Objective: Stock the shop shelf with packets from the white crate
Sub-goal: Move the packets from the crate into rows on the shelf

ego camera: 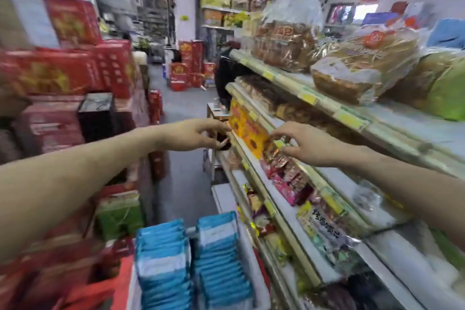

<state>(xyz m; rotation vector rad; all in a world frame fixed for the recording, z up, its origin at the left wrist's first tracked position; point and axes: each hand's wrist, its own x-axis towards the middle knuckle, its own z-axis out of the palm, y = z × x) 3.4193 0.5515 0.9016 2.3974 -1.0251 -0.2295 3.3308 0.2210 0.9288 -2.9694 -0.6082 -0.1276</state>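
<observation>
Closest, two rows of blue and white packets stand upright in the white crate. Beyond them both bare arms reach to the shop shelf on the right. The right hand rests loosely spread fingertips on the near end of a row of yellow packets, thumb apart. The left hand curls at the far end; blur hides its hold. Farther up sit bagged loaves.

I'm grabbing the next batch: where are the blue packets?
Head view, bottom centre: the blue packets stand in two rows in the white crate, just left of the shelf.
</observation>
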